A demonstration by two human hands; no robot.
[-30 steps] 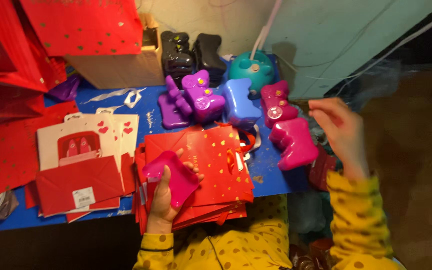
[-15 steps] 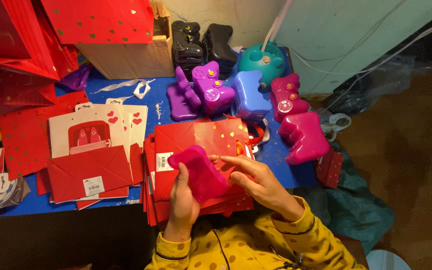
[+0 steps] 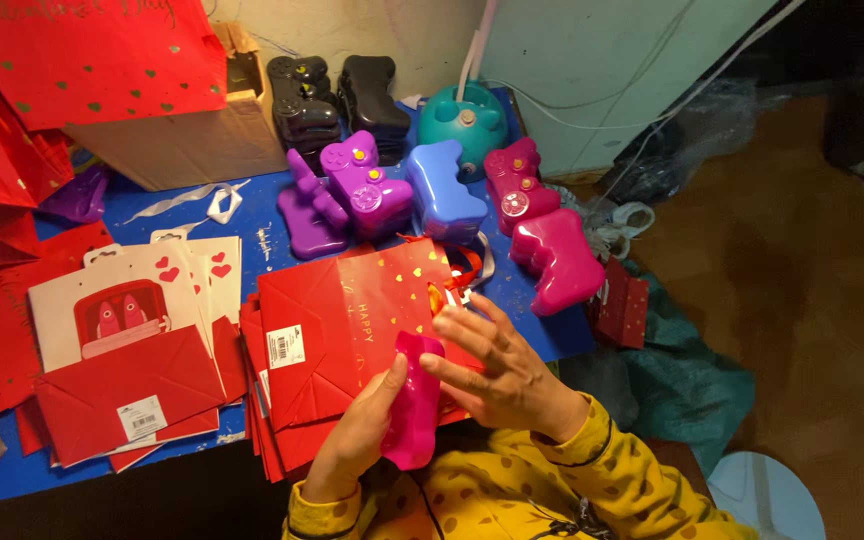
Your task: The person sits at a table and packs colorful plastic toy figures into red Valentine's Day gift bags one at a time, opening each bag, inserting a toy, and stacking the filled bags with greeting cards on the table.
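At 6 o'clock over the red bags (image 3: 352,330), my left hand (image 3: 357,440) and right hand (image 3: 502,375) both grip a pink case (image 3: 414,405).

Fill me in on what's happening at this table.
A person in a yellow dotted top holds a pink controller-shaped case on edge between both hands: left hand under it, right hand on its side. It hangs over a stack of red gift bags on the blue table. More such cases, purple, blue and pink, lie beyond.
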